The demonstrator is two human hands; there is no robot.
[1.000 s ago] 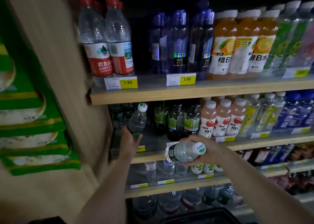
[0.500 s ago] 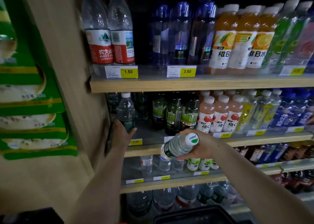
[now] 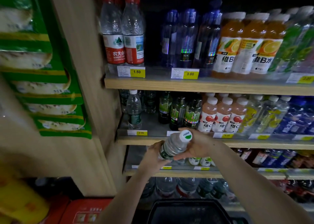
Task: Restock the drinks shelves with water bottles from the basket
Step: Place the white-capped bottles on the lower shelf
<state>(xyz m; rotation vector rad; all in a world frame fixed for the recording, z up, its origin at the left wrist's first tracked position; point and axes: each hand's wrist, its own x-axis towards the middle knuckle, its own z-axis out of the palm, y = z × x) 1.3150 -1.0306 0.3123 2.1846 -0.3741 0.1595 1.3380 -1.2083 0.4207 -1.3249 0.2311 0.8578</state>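
Both hands (image 3: 153, 157) (image 3: 198, 147) grip one tilted water bottle (image 3: 175, 146) — cap up-right.

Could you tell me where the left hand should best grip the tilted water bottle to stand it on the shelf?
Grip the water bottle around its ribbed middle, coming from its left side. It lies tilted, cap up-right, and the right hand covers the neck end, while the left hand already cups the base.
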